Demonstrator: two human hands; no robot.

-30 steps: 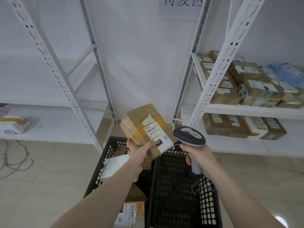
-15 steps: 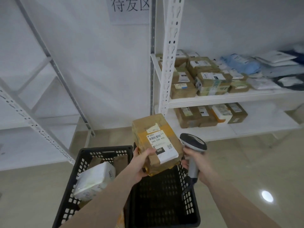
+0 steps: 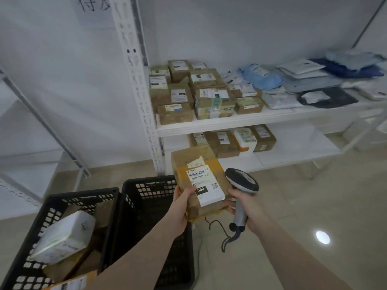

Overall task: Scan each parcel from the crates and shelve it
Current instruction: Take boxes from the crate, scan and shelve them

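My left hand (image 3: pixel 181 203) grips a brown taped cardboard parcel (image 3: pixel 196 164) with a white barcode label marked 060, held up above the right black crate (image 3: pixel 146 191). My right hand (image 3: pixel 245 208) grips the handle of a grey barcode scanner (image 3: pixel 241 181), whose head sits right beside the parcel's label. Its fingertips also touch the parcel's lower right edge. The left black crate (image 3: pixel 52 208) holds a white parcel (image 3: pixel 65 235) and several brown ones. The right crate looks empty where I can see into it.
A white metal shelf unit (image 3: pixel 251 120) ahead carries several brown boxes (image 3: pixel 211 101) on its middle level, with soft blue, white and dark mailer bags (image 3: pixel 303 84) to the right. More boxes (image 3: pixel 234 141) sit on the lower level. Another white rack (image 3: pixel 31 155) stands at left. The floor is tiled.
My view has swung right and moved toward the filled shelf unit. The parcel and scanner travelled with me, staying side by side, now over the right crate's far corner.
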